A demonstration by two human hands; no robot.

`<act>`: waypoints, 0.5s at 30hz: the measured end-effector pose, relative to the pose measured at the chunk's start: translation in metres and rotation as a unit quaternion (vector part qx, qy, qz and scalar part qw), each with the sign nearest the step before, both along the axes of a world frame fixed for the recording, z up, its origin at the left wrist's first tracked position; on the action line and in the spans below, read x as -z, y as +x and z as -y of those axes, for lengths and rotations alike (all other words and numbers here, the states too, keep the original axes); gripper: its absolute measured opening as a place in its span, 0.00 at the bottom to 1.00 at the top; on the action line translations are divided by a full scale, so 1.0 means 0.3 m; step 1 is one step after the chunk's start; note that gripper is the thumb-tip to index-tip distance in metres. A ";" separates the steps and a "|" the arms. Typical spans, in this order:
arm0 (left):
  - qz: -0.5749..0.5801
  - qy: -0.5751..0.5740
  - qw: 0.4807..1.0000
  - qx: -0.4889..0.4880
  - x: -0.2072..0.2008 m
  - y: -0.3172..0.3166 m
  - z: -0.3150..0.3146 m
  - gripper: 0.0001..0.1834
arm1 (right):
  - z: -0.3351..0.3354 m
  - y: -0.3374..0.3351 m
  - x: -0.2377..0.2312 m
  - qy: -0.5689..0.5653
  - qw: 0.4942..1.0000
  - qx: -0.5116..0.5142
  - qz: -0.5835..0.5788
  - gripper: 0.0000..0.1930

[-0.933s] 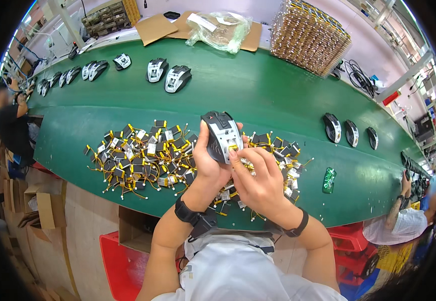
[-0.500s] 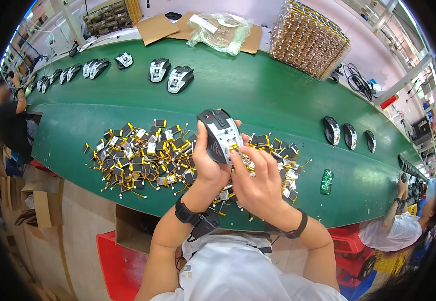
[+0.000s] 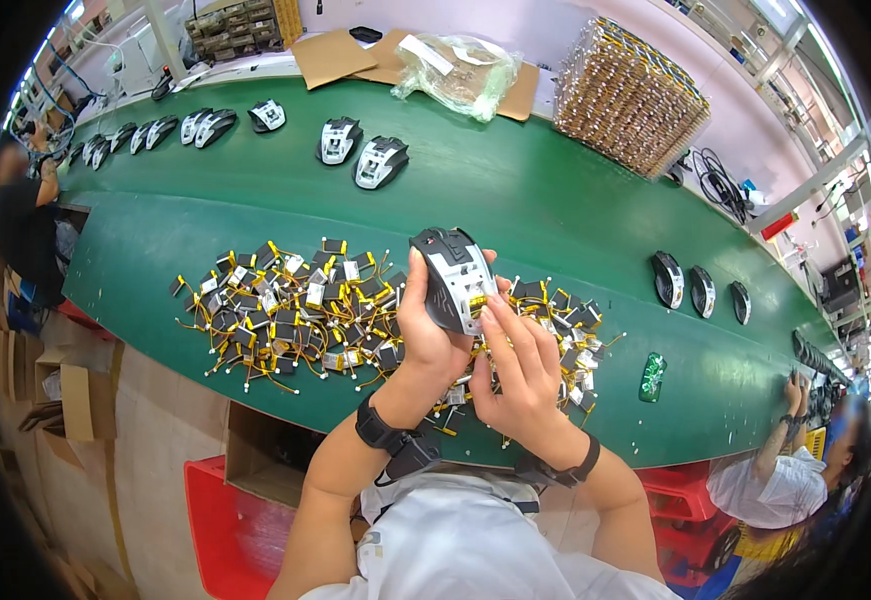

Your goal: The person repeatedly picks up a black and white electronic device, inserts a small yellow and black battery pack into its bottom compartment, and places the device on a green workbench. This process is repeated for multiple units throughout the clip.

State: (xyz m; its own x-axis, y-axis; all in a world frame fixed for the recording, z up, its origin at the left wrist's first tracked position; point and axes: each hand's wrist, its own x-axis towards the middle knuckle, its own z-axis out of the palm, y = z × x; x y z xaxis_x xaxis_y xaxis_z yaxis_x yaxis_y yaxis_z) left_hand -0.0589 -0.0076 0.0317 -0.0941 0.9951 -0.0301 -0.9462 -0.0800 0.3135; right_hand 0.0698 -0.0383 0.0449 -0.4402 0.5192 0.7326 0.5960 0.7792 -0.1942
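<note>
A black and white computer mouse [image 3: 458, 275] without its top cover is held in my left hand [image 3: 435, 340], palm beneath it and fingers around its sides. A small yellow part [image 3: 476, 301] shows in its opening. My right hand [image 3: 522, 372] has its fingers stretched out, with fingertips against the mouse's lower right edge beside that part. The right thumb stands apart below. Under both hands lies a wide heap of small batteries [image 3: 285, 310] with yellow tape, thin wires and white plugs; the forearms and hands hide some.
Similar mice [image 3: 381, 162] stand in a row on the green bench [image 3: 515, 190], with three others [image 3: 702, 291] at right. A green circuit board [image 3: 652, 378] lies near the right edge. Behind are a tall stack of trays [image 3: 630, 100] and a plastic bag [image 3: 460, 75]. People sit at both sides.
My right fingertips have shifted from the mouse's opening toward its lower right edge, and the thumb now shows apart. The left hand keeps holding the mouse. The whole view has shifted slightly.
</note>
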 end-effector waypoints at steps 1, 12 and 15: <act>0.001 0.004 1.000 0.003 -0.001 -0.003 0.001 0.34 | 0.002 -0.001 0.002 0.002 1.000 -0.002 -0.001 0.27; 0.002 0.032 0.999 0.001 0.001 -0.038 0.007 0.32 | -0.009 -0.028 -0.001 0.020 1.000 -0.003 -0.005 0.24; -0.011 0.030 0.999 -0.004 -0.020 -0.032 0.017 0.32 | -0.027 -0.041 -0.022 0.024 1.000 0.012 -0.001 0.25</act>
